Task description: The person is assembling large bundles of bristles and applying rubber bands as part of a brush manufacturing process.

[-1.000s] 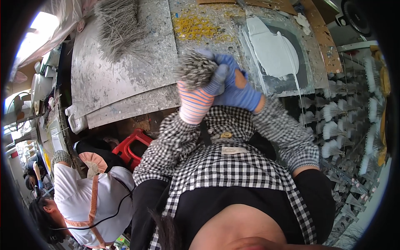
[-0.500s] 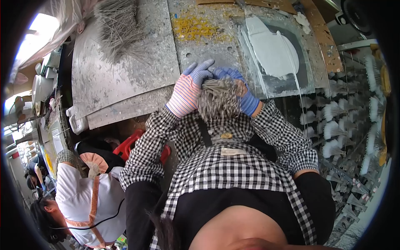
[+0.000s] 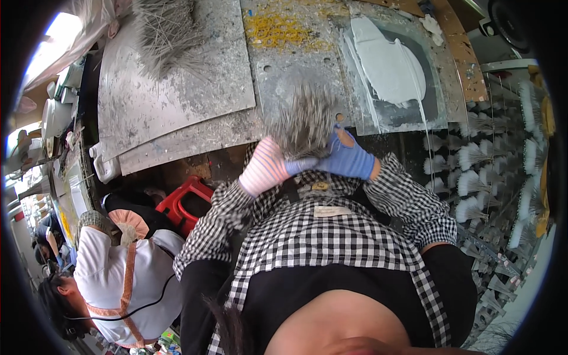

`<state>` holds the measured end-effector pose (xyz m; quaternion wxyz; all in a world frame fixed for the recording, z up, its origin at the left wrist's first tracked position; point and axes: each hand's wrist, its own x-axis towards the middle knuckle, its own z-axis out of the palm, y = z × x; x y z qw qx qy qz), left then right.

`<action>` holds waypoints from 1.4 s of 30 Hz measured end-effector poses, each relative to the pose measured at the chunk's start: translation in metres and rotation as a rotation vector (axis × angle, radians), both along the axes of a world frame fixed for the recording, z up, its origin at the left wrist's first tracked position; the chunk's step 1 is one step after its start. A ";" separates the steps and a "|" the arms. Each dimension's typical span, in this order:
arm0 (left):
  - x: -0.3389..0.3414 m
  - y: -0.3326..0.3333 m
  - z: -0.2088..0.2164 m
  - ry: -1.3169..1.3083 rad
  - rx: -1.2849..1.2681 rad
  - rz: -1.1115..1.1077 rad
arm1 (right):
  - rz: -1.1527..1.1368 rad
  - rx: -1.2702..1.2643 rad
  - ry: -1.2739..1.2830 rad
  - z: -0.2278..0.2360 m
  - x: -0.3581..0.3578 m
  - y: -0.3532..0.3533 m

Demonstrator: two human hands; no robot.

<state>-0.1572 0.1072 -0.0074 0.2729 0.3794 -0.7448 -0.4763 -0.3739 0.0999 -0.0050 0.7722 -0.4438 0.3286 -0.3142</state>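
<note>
Between my hands, at the front edge of the workbench, is a thick bundle of thin grey stems [image 3: 303,121], blurred by motion. Its loose ends fan out away from me, over the bench. My left hand [image 3: 269,167], in a striped glove with blue fingers, closes around the bundle's near left side. On the near right side my right hand [image 3: 350,157], in a blue glove with a bare patch showing, grips it too. The thumbs lie along its near end, and most other fingers are hidden by the stems. A larger pile of similar stems [image 3: 168,38] lies at the far left.
Yellow rubber bands [image 3: 278,31] lie scattered at the back. Beside them a glass plate [image 3: 370,121] carries thick white paste [image 3: 390,68], which drips over the front edge. White fan-shaped tufts [image 3: 473,154] hang on racks at right. A red stool [image 3: 186,204] and a co-worker [image 3: 133,278] are at left.
My hands have drawn the bundle's near end closer and turned it, so its loose ends now point away from me instead of toward my body. Both hands remain on it.
</note>
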 end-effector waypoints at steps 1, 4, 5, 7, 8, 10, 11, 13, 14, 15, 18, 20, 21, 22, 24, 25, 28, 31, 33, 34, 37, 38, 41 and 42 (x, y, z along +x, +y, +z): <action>-0.003 0.015 0.018 0.233 0.412 0.097 | 0.057 -0.445 0.360 0.000 -0.005 0.012; -0.004 0.038 0.015 0.327 1.126 0.319 | 0.206 -0.176 0.415 -0.014 -0.008 0.020; -0.003 0.041 0.011 0.329 1.132 0.323 | 0.280 0.272 0.351 -0.022 -0.010 0.022; -0.002 0.047 0.002 0.408 1.153 0.424 | 0.212 0.299 0.289 -0.027 -0.011 0.028; 0.000 0.048 0.003 0.407 1.143 0.444 | 0.187 0.333 0.286 -0.024 -0.014 0.028; 0.003 0.048 -0.008 0.328 1.090 0.437 | 0.162 0.336 0.307 -0.023 -0.014 0.026; 0.004 0.049 -0.015 0.252 1.030 0.428 | 0.165 0.341 0.307 -0.021 -0.011 0.028; -0.009 0.057 -0.034 0.352 0.975 0.414 | 0.065 0.375 0.164 -0.014 0.000 0.034; -0.020 0.061 -0.042 0.407 0.827 0.490 | -0.014 0.371 0.060 -0.021 0.006 0.041; -0.025 0.065 -0.048 0.459 0.675 0.564 | -0.013 0.374 0.060 -0.027 0.011 0.044; -0.021 0.067 -0.051 0.396 0.610 0.570 | -0.011 0.255 0.211 -0.022 0.011 0.044; -0.015 0.063 -0.021 0.417 0.630 0.600 | 0.058 0.260 0.291 -0.013 -0.011 0.041; -0.002 0.060 0.006 0.180 0.615 0.627 | 0.121 0.266 0.366 -0.008 -0.025 0.040; 0.016 0.060 0.009 0.072 0.506 0.601 | 0.123 0.165 0.481 -0.001 -0.038 0.040; 0.054 0.063 0.011 -0.071 0.344 0.547 | 0.052 0.056 0.418 0.020 -0.051 0.040; 0.064 0.064 0.017 -0.109 0.290 0.522 | -0.012 -0.054 0.352 0.024 -0.056 0.042; 0.065 0.068 0.028 -0.047 0.302 0.574 | 0.058 -0.059 0.482 0.033 -0.063 0.038; 0.025 0.065 0.025 0.244 0.496 0.786 | -0.096 -0.036 0.361 0.044 -0.035 0.036; -0.019 0.077 0.027 0.388 0.764 0.916 | -0.158 -0.258 0.503 0.028 -0.006 0.037; -0.033 0.079 0.025 0.587 0.847 0.846 | -0.114 -0.084 0.418 0.023 0.002 0.032; -0.010 0.081 0.029 0.373 0.620 0.930 | -0.219 -0.364 0.457 0.003 -0.015 0.031; 0.012 0.080 0.013 0.275 0.286 0.920 | -0.232 -0.016 0.273 0.006 -0.035 0.028; 0.050 0.077 0.025 0.264 0.255 0.984 | -0.384 -0.152 0.332 0.042 -0.047 0.028; 0.045 0.075 0.033 0.260 0.257 0.982 | -0.386 -0.149 0.331 0.035 -0.039 0.030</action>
